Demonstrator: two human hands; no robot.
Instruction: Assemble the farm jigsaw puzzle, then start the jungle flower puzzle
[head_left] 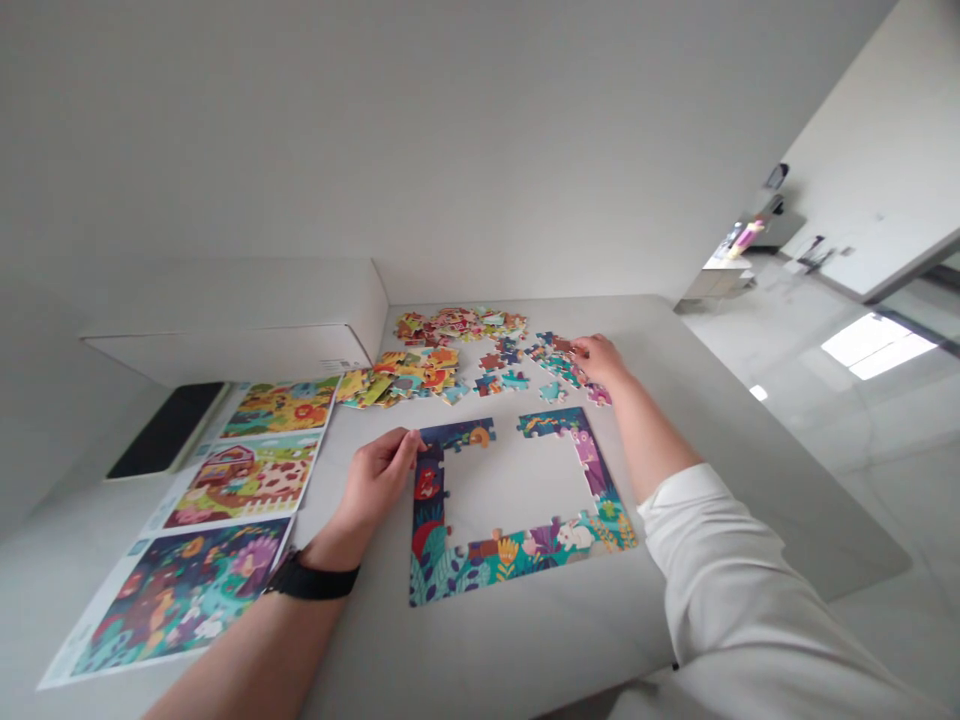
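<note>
A jigsaw puzzle border [517, 565] lies on the table with its middle open and a gap in the top side. It shows a dark forest with a fox, a white rabbit and plants. My left hand [377, 478] has its fingers curled and thumb and forefinger pinched at the border's upper-left corner. Beyond the border, my right hand [602, 358] reaches to a pile of loose blue and teal puzzle pieces [556, 358]. Its fingers are closed on a brownish puzzle piece [579, 346] at the pile's right side, partly hidden by the fingertips.
Yellow-orange pieces [401, 376] and red-pink pieces [457, 324] form separate piles at the back. On the left lie a printed picture sheet [304, 520] with three scenes and a black phone [166, 428]. A white box [225, 350] stands behind them, against the wall.
</note>
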